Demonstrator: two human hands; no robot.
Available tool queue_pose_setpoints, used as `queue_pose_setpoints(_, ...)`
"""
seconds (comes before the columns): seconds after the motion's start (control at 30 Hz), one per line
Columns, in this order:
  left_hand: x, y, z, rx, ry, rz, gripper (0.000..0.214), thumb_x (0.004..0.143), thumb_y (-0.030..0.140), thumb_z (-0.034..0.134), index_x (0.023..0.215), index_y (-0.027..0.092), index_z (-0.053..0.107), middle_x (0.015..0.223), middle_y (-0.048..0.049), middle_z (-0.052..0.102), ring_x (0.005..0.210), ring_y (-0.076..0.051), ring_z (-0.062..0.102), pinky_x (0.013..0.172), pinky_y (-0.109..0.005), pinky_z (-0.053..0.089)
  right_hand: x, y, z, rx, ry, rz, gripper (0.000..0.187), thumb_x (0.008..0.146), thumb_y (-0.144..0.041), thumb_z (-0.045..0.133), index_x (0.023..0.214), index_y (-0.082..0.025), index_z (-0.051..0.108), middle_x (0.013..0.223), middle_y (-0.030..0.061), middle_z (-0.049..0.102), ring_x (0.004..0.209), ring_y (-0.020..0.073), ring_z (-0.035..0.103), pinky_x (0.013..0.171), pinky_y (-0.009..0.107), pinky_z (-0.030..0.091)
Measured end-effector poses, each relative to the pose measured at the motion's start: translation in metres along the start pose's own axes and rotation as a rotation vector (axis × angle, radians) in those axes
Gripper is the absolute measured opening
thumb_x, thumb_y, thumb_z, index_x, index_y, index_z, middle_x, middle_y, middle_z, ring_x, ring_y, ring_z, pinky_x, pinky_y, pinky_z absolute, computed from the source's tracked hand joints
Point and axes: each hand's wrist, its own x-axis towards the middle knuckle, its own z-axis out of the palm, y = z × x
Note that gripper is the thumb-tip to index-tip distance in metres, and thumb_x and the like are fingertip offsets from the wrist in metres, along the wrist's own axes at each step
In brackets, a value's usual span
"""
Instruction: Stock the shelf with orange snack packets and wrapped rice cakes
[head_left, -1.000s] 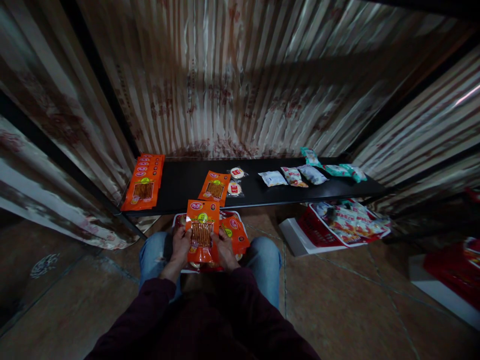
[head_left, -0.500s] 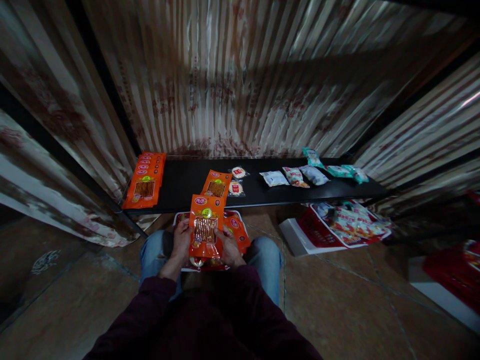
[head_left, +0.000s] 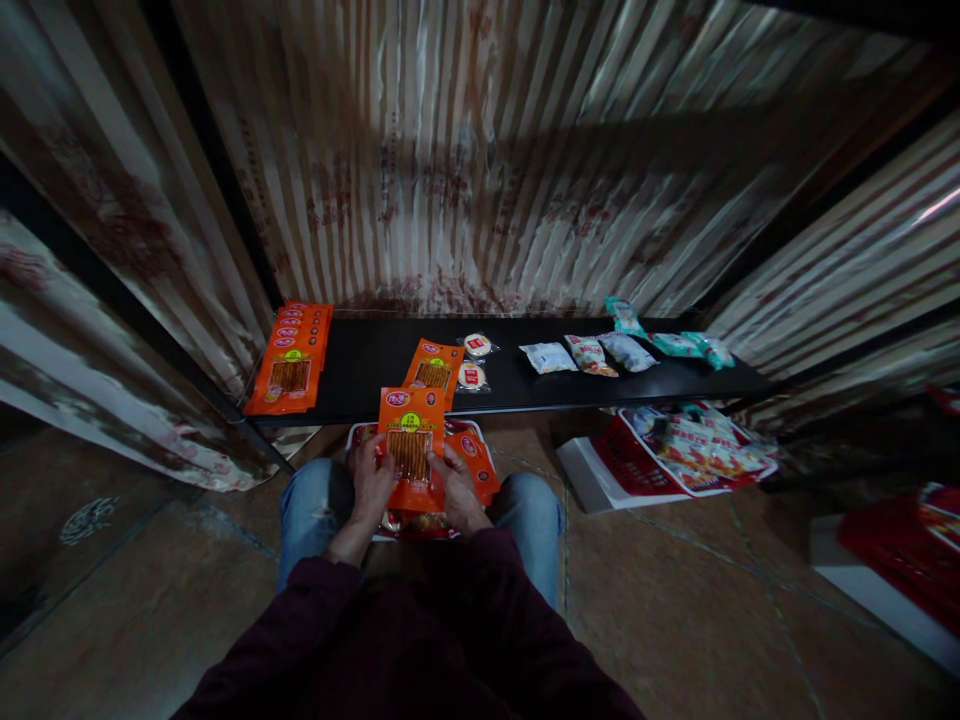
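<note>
Both my hands hold one orange snack packet [head_left: 410,440] upright over my lap. My left hand [head_left: 371,485] grips its left edge and my right hand [head_left: 455,490] grips its right edge, fingers closed on it. Under the packet, a box [head_left: 472,462] with more orange packets rests between my knees. On the low black shelf [head_left: 375,360] in front lie a stack of the same orange packets [head_left: 291,360] at the left end and a single orange packet [head_left: 433,372] near the middle.
Two small round snacks [head_left: 472,360] lie beside the middle packet. Several white and teal snack bags [head_left: 622,348] lie along the shelf's right part. Red-and-white boxes [head_left: 667,445] sit on the tiled floor at right. Striped curtains hang behind and at both sides.
The orange packet in my hands has risen a little toward the shelf, and my fingers have shifted further onto its front.
</note>
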Motion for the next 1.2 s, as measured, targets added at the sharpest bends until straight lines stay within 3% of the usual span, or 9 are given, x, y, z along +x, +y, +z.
queue_pose_setpoints(0.13,-0.006,0.005,0.004,0.163,-0.005,0.101,0.027,0.075,0.026,0.056,0.101,0.022,0.063,0.124,-0.0102,0.055,0.126,-0.026,0.041,0.111,-0.043,0.024,-0.004,-0.007,0.010,0.006,-0.044,0.003,0.034,0.063,-0.035,0.073,0.093,-0.020,0.066,0.085,0.0028,0.073,0.079,0.0220,0.067,0.078,0.038,0.053)
queue_pose_setpoints(0.43,-0.013,0.013,0.009,0.066,0.005,0.025,0.042,0.079,0.040,0.056,0.117,0.022,0.057,0.150,-0.0092,0.029,0.141,-0.025,0.020,0.116,-0.040,0.012,-0.006,-0.011,0.029,-0.091,-0.092,-0.130,0.030,0.069,-0.033,0.068,0.097,-0.023,0.068,0.096,0.0011,0.072,0.091,0.0201,0.066,0.091,0.036,0.050)
queue_pose_setpoints(0.6,-0.017,0.015,0.008,-0.046,-0.038,-0.019,0.048,0.080,0.041,0.057,0.123,0.022,0.054,0.147,-0.0098,0.037,0.140,-0.024,0.024,0.116,-0.039,0.013,-0.009,-0.010,0.040,-0.135,-0.116,-0.135,0.035,0.071,-0.032,0.067,0.105,-0.023,0.068,0.105,0.0012,0.071,0.099,0.0213,0.064,0.094,0.037,0.048)
queue_pose_setpoints(0.77,-0.021,0.019,0.009,-0.271,-0.148,-0.123,0.049,0.080,0.045,0.058,0.123,0.022,0.054,0.144,-0.0079,0.043,0.137,-0.022,0.032,0.112,-0.034,0.025,-0.009,-0.003,0.039,-0.260,-0.141,-0.132,0.038,0.073,-0.036,0.066,0.109,-0.025,0.067,0.105,0.0014,0.070,0.098,0.0216,0.063,0.092,0.038,0.049)
queue_pose_setpoints(0.87,-0.022,0.020,0.008,-0.358,-0.188,-0.141,0.048,0.079,0.044,0.059,0.121,0.023,0.056,0.138,-0.0070,0.051,0.131,-0.022,0.041,0.108,-0.033,0.033,-0.010,0.000,0.036,-0.392,-0.110,-0.205,0.035,0.075,-0.036,0.065,0.109,-0.026,0.068,0.108,0.0017,0.068,0.100,0.0217,0.062,0.092,0.037,0.048)
queue_pose_setpoints(1.07,-0.023,0.026,0.006,-0.548,-0.206,-0.169,0.046,0.070,0.041,0.064,0.110,0.019,0.062,0.118,-0.0069,0.064,0.117,-0.024,0.054,0.098,-0.034,0.043,-0.016,-0.008,0.042,-0.584,-0.142,-0.365,0.036,0.077,-0.032,0.064,0.112,-0.027,0.066,0.116,0.0045,0.062,0.109,0.0214,0.056,0.098,0.036,0.042)
queue_pose_setpoints(1.2,-0.021,0.032,0.004,-0.612,-0.142,-0.263,0.042,0.066,0.044,0.064,0.099,0.017,0.065,0.100,-0.0065,0.069,0.103,-0.024,0.062,0.089,-0.034,0.049,-0.020,-0.008,0.045,-0.636,-0.160,-0.401,0.038,0.074,-0.032,0.068,0.112,-0.028,0.067,0.119,0.0051,0.060,0.113,0.0219,0.053,0.101,0.037,0.040)
